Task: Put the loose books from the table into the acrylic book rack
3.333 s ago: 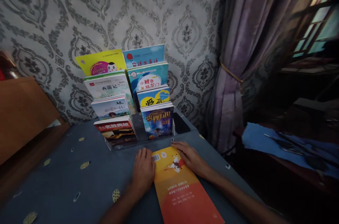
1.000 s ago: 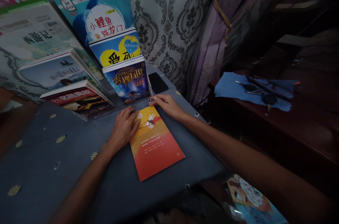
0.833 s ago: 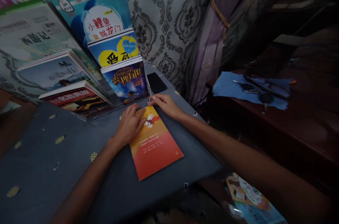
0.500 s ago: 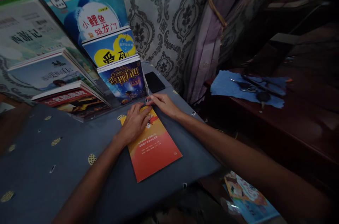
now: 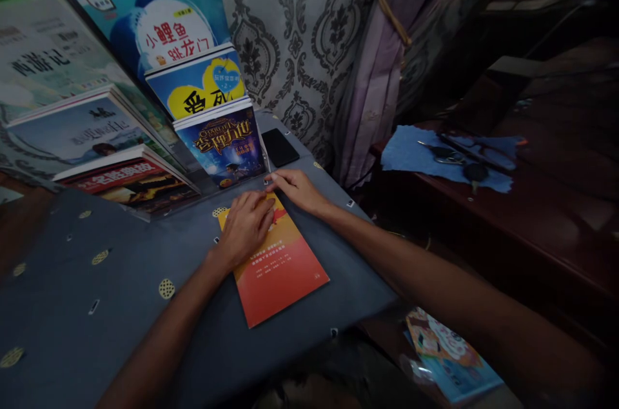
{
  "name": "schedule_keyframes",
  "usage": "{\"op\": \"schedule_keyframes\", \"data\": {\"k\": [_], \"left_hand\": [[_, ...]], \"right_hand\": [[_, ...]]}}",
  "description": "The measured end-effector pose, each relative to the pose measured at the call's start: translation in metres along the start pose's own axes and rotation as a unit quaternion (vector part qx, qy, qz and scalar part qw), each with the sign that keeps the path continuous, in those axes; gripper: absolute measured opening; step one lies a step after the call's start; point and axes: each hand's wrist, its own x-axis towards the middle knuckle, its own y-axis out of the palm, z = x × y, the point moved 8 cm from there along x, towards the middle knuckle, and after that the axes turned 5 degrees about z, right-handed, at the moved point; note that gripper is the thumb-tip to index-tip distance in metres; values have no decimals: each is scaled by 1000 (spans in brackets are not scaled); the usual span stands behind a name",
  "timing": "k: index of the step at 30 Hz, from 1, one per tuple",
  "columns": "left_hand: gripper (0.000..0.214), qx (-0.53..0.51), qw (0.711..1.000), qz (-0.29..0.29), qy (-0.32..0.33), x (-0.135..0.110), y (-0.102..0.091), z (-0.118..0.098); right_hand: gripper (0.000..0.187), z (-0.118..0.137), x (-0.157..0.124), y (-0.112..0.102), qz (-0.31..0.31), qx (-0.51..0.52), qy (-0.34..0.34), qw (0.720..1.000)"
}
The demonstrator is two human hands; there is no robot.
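Right, head view only. The orange booklet (image 5: 283, 264) lies flat on the cloth-covered surface (image 5: 97, 306), just in front of the book rack (image 5: 159, 199), with its far edge near the rack's front-right dark-blue book (image 5: 225, 144).

The left hand (image 5: 246, 228) rests palm down on the booklet's far-left part, fingers (image 5: 264, 202) stretched out flat and gripping nothing. The right hand (image 5: 297, 188) is laid on the far-right corner, closest to the rack, also flat and unclenched. From here I can't tell whether a fingertip is under the edge.

My read on handling: it's thin, light and floppy. The cover looks glossy, so it probably slides easily on the cloth and bends if lifted by one corner. The best hold is a pinch along a long edge or the spine, with the thumb on top.

A black phone (image 5: 280, 146) lies just right of the rack. A blue cloth (image 5: 411, 151) with tools on it lies well to the rack's right.
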Motion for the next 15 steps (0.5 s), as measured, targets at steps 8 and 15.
{"op": "schedule_keyframes", "data": {"k": [8, 15], "left_hand": [[36, -22, 996, 39, 76, 0, 5, -11], [36, -12, 996, 44, 72, -1, 7, -10]], "right_hand": [[47, 2, -2, 2, 27, 5, -10, 1000], [48, 1, 0, 1, 28, 23, -16, 999]]}}
